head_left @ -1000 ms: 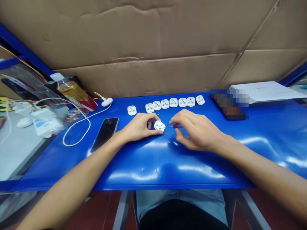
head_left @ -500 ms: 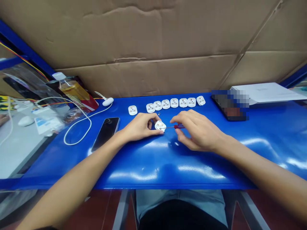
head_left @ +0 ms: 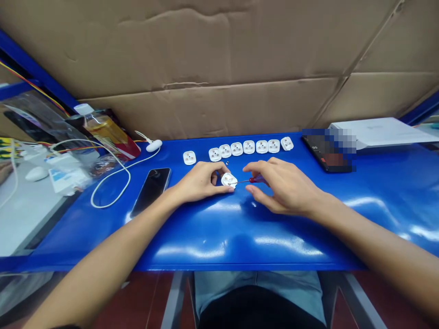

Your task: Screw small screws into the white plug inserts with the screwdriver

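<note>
- Left hand (head_left: pixel 200 182), nine o'clock of the held white piece (head_left: pixel 229 179): grip clamped on it.
- Right hand (head_left: pixel 286 187), three o'clock: thumb and forefinger apart; whether the other fingers hold the red screwdriver (head_left: pixel 253 180) cannot be told.
- Lone white piece (head_left: pixel 189 158), ten o'clock, and row of seven (head_left: pixel 248 147), eleven to two o'clock: on blue table (head_left: pixel 222 246).
- Cardboard (head_left: pixel 206 59), twelve o'clock.

On my feed I see a black top (head_left: pixel 260 310) at bottom centre, pale blue trousers (head_left: pixel 222 283) with a seam (head_left: pixel 256 277) just above it, and a dark sleeve edge (head_left: pixel 66 326) lower left.
</note>
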A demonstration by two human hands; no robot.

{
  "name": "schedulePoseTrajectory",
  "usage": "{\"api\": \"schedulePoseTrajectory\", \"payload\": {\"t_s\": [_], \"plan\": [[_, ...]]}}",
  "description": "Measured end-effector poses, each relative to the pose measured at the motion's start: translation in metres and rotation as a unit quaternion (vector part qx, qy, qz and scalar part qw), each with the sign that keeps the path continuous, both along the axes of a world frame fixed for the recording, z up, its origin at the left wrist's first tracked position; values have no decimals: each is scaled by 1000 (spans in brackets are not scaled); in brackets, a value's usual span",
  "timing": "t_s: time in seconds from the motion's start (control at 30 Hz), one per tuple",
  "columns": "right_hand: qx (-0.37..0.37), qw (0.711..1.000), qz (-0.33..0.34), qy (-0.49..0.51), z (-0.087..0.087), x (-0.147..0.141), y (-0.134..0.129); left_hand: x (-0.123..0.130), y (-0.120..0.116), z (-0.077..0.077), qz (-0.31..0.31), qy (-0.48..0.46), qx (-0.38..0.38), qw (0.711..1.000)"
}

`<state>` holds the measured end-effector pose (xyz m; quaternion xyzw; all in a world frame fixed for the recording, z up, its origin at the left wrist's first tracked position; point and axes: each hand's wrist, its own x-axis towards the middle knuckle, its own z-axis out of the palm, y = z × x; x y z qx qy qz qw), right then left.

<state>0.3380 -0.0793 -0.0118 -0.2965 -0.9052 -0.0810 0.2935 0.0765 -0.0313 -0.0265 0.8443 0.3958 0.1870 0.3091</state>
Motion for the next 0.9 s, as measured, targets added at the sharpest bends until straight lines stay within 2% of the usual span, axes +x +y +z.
{"api": "schedulePoseTrajectory", "payload": {"t_s": [0.1,0.23,0.3,0.53,0.63,0.73,0.9], "plan": [[22,1000,-18,-11,-2,0,1,0,0,0,1,1,5,1000],[16,999,27,12,-2,0,1,0,0,-1,-1,1,15,1000],[3,999,30,18,0,-1,0,0,0,-2,0,0,15,1000],[-12,1000,-25,2,-4,1,0,0,0,-1,3,2,10,1000],[8,1000,1,15,-4,0,0,0,0,-1,2,2,19,1000],[-6,1000,19,19,-2,0,-1,0,0,-2,-3,0,22,1000],[-3,1000,-23,-3,-4,1,0,0,0,-1,-3,-1,15,1000]]}}
